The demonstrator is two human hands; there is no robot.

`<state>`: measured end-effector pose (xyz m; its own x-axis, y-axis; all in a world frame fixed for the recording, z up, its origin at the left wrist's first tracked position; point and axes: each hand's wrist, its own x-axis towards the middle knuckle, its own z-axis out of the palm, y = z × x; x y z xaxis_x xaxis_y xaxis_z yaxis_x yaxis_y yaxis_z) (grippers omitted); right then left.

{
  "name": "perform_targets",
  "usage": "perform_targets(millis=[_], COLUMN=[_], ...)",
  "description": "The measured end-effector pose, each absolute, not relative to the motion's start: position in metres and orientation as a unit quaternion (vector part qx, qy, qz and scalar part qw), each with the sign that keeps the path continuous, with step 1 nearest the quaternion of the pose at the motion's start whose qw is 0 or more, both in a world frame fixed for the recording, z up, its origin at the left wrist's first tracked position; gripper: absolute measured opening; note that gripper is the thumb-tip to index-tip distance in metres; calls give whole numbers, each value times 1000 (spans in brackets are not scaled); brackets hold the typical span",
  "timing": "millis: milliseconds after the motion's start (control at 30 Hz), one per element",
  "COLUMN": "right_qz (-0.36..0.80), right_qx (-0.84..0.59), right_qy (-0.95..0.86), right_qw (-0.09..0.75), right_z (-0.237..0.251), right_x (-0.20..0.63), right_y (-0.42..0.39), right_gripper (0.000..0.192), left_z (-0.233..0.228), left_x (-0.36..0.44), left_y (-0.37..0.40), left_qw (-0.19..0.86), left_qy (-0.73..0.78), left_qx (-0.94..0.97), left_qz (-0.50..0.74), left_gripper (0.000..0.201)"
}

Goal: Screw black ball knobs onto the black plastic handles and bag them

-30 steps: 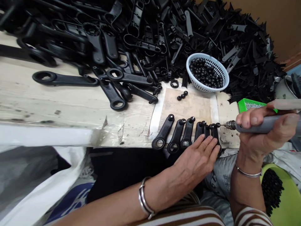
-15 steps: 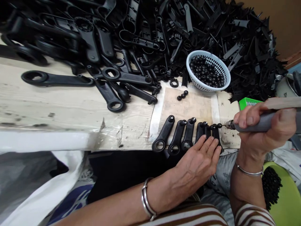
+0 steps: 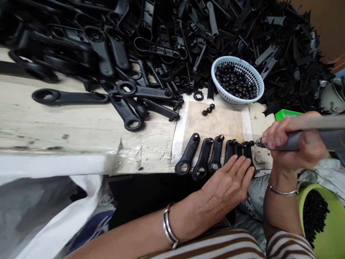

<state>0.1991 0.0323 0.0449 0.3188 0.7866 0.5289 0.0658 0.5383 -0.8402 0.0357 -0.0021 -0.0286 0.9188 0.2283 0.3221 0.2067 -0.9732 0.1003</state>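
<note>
Black handles point(image 3: 215, 158) (six, side by side), matte

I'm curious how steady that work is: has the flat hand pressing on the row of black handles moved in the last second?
No. The left hand lies flat on the same right-hand handles, beside the taped cardboard patch.

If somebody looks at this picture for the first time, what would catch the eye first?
First, the huge pile of black plastic parts across the back of the bench. Next, the row of black handles at the near edge, pressed flat by the left hand, while the right hand holds a grey power tool with its tip at the rightmost handle. Behind them stands a white basket of black beads.
</note>
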Motion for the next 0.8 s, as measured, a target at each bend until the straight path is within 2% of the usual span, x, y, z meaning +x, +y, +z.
perform_targets(millis=[200,433,800], right_qz=[249,215,235], right_qx=[-433,-392,-358], right_qy=[-496,-506,-517], right_qw=[711,738,741], right_z=[44,61,54], right_x=[206,205,181], right_y=[34,23,22], right_gripper=[11,21,12], left_z=[-43,-42,-49], left_x=[36,37,42], left_y=[-1,0,1], left_qw=[59,52,58], left_qy=[102,104,111], left_qx=[974,975,969], left_qz=[194,192,212], left_gripper=[51,48,45])
